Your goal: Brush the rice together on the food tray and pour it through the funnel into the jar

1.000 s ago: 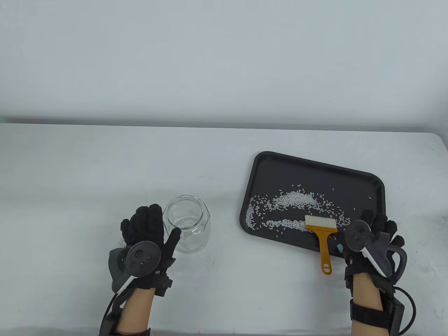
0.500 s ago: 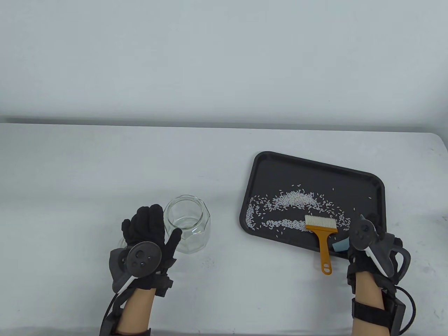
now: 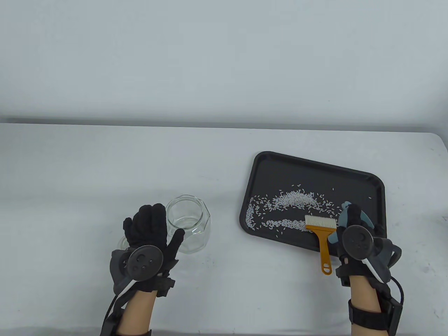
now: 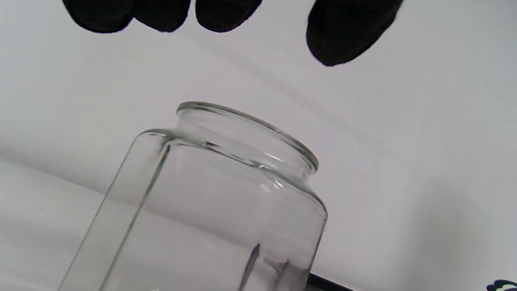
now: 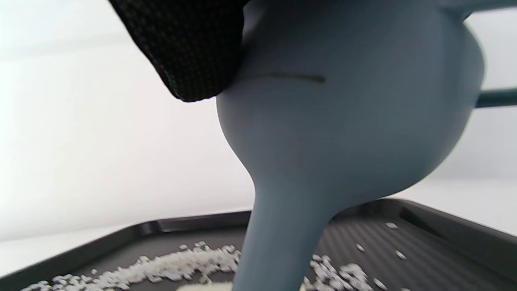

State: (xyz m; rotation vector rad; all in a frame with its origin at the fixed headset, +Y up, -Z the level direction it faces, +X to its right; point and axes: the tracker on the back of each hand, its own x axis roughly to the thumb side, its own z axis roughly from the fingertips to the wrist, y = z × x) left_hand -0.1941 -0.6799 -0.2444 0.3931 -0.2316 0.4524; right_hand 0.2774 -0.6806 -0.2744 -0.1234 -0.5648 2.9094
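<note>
A clear glass jar [image 3: 190, 224] stands upright and empty on the table. My left hand [image 3: 157, 224] is beside its left wall with straight fingers and the thumb by its front. In the left wrist view the fingertips [image 4: 161, 14] hover above the jar [image 4: 226, 194] without touching it. My right hand [image 3: 351, 215] grips a blue-grey funnel [image 3: 366, 219] above the near right part of the black tray [image 3: 315, 162]. The funnel [image 5: 343, 121] has its spout pointing down over the rice [image 5: 181, 262]. Rice [image 3: 294, 199] lies in loose bands on the tray.
An orange-handled brush [image 3: 324, 250] with white bristles lies on the tray's near edge, its handle sticking out over the table, just left of my right hand. The table's far edge meets a pale wall.
My right hand closed on the funnel at the tray's near right edge, lifted it and moved it left over the tray. My left hand shifted slightly beside the jar.
</note>
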